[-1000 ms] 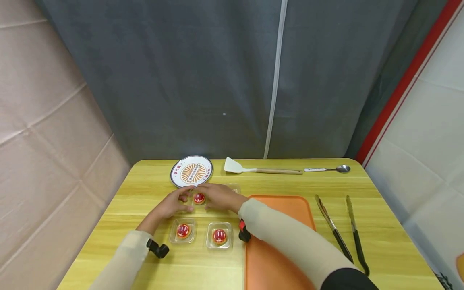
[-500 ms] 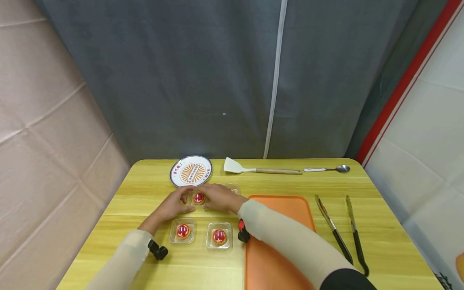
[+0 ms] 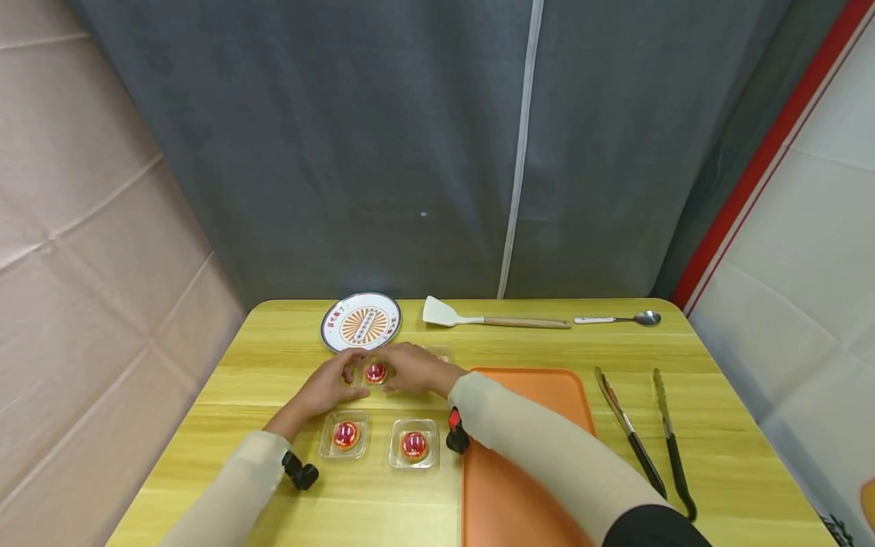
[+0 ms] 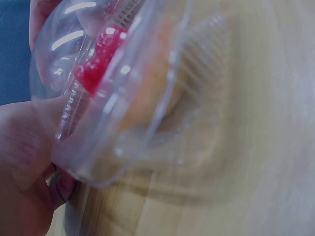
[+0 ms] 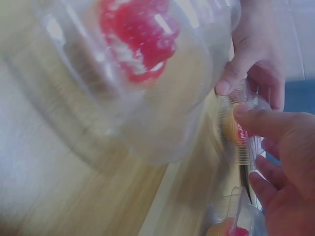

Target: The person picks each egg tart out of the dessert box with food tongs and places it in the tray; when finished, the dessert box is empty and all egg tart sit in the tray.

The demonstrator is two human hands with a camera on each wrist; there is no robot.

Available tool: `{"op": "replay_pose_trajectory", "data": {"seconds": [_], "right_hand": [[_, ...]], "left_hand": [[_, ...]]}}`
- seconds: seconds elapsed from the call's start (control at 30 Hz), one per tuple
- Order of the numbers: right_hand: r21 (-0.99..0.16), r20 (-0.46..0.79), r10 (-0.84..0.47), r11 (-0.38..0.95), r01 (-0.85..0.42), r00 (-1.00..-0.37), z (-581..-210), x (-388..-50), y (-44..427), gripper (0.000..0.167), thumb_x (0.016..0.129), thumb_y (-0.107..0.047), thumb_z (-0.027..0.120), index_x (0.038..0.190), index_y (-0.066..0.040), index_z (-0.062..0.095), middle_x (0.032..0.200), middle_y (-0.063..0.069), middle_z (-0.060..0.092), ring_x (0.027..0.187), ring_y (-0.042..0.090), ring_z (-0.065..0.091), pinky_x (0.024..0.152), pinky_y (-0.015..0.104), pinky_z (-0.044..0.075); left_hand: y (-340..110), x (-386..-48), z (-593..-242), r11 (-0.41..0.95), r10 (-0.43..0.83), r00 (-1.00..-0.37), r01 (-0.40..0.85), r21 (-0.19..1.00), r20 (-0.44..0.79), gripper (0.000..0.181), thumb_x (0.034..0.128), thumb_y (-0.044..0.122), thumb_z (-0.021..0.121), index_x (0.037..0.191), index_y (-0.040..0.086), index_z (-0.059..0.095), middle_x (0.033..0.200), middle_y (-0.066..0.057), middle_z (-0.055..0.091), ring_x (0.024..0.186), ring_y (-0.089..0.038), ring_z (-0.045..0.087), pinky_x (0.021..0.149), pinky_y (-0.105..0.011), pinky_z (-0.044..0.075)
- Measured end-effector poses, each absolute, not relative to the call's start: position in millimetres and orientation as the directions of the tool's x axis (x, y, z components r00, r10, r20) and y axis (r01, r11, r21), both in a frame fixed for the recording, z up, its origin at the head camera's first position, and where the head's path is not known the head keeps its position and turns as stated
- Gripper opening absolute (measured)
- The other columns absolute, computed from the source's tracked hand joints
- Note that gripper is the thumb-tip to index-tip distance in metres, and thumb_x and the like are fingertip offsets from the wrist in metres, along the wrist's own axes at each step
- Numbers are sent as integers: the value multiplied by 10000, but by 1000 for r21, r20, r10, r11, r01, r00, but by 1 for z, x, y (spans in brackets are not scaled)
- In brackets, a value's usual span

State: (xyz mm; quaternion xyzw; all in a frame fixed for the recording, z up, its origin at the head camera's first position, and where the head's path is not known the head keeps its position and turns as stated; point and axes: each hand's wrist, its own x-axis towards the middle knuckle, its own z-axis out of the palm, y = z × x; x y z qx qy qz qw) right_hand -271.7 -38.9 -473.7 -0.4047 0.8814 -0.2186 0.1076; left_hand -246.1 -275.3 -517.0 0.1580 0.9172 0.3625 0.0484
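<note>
Behind the front pair of boxes, a clear plastic box point(image 3: 375, 373) with a red-topped tart in it sits between both hands. From its left side the left hand point(image 3: 326, 385) holds it, thumb toward me and fingers at the far edge. The right hand point(image 3: 415, 371) holds the opposite side; in the right wrist view its thumb point(image 5: 261, 120) lies against the box. Nearer me are a left tart box point(image 3: 345, 435) and a right tart box point(image 3: 414, 444). Another tart box point(image 3: 443, 354) is partly hidden behind the right hand.
A round patterned plate point(image 3: 362, 324) lies just beyond the hands. Along the back are a white spatula point(image 3: 444, 313) and a spoon point(image 3: 642, 318). The right forearm crosses an orange tray point(image 3: 526, 387). Black-handled tongs point(image 3: 625, 425) lie at the right.
Hardly anything differs. Both hands stay around the same tart box, with only a slight shift of the right hand and wrist.
</note>
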Motion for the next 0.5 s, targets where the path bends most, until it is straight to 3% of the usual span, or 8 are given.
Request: {"op": "replay_pose_trajectory", "data": {"seconds": [0.5], "right_hand": [[-541,-54,-733,593,-597,-678,-471,-277,-44,712,847,-115,858,1487,-99,547,1499,32,571,1384,224,525,1179,320,398]], "left_hand": [[-270,-246,-516,725,293,-956,210,656,-18,759,798,210,909,1438,146,508,956,-43,591,808,-172,535,660,-302,453]]}}
